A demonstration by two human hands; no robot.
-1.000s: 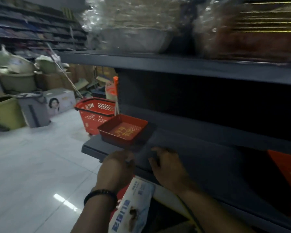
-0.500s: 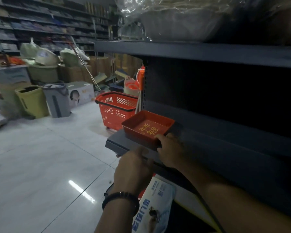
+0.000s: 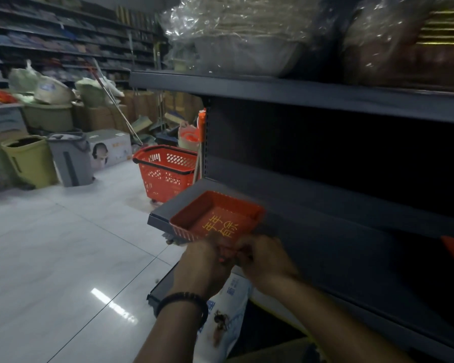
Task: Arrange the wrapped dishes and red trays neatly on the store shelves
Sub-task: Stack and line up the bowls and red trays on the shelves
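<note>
Red tray (image 3: 215, 218) on the shelf (image 3: 325, 247) corner, left hand (image 3: 202, 260) and right hand (image 3: 266, 260) side by side, pinching its near rim.

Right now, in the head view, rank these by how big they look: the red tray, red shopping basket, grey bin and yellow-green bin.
1. red tray, though it is nearest the camera, so its lead is unsure.
2. red shopping basket.
3. yellow-green bin and grey bin: they look alike, so not ranked.
</note>
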